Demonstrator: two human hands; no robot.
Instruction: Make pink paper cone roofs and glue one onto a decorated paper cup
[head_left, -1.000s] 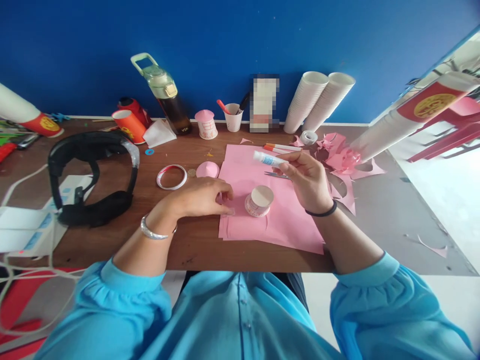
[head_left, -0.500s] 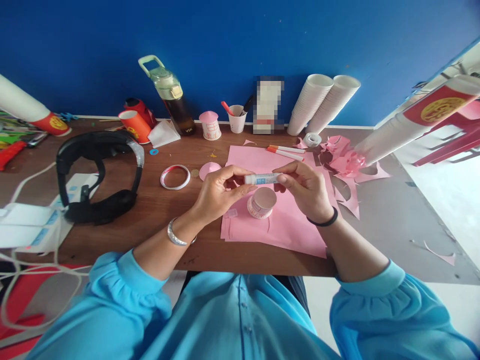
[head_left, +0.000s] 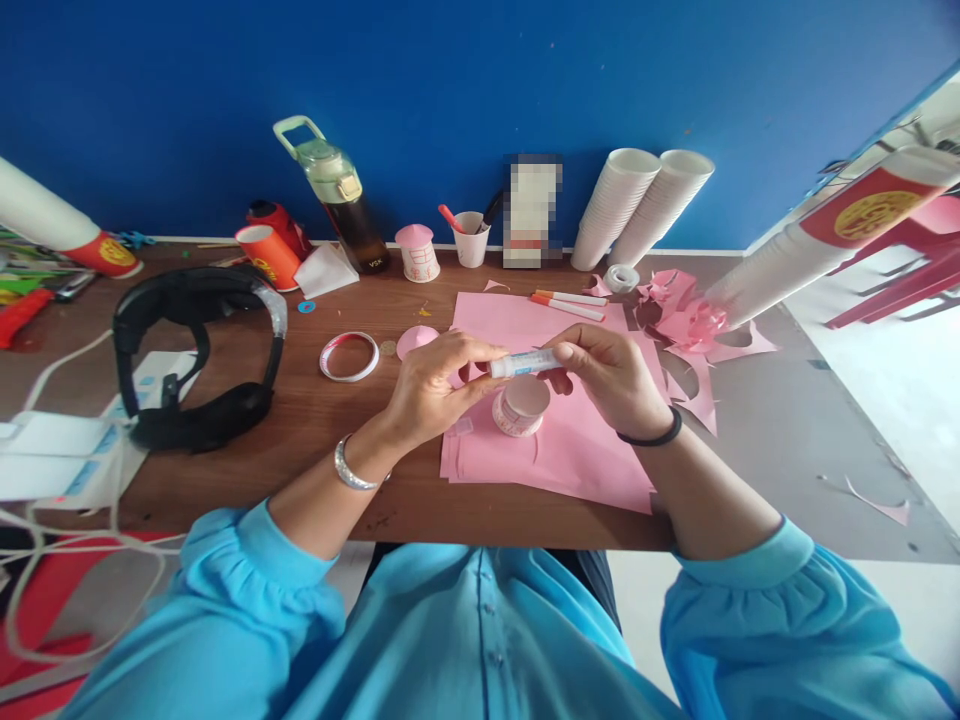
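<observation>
Between my two hands is a glue stick [head_left: 527, 362], a small white tube with blue print, held sideways. My left hand [head_left: 431, 390] pinches its left end, and my right hand [head_left: 611, 378] grips the right end. Just below it, a decorated paper cup [head_left: 522, 408] stands on pink paper sheets [head_left: 577, 460]. Partly behind my left hand lies a pink paper cone [head_left: 417, 341]. Farther back stands another decorated cup with a pink cone roof [head_left: 418, 252].
A tape ring [head_left: 349, 357] and a black head strap [head_left: 199, 360] lie to the left. Along the blue wall stand a water bottle [head_left: 341, 200], a pen cup [head_left: 471, 243] and stacked paper cups [head_left: 619, 205]. Markers [head_left: 570, 304] and pink scraps [head_left: 701, 385] lie right.
The glue stick has turned slightly, its right end now a little higher than its left. Both hands keep hold of it.
</observation>
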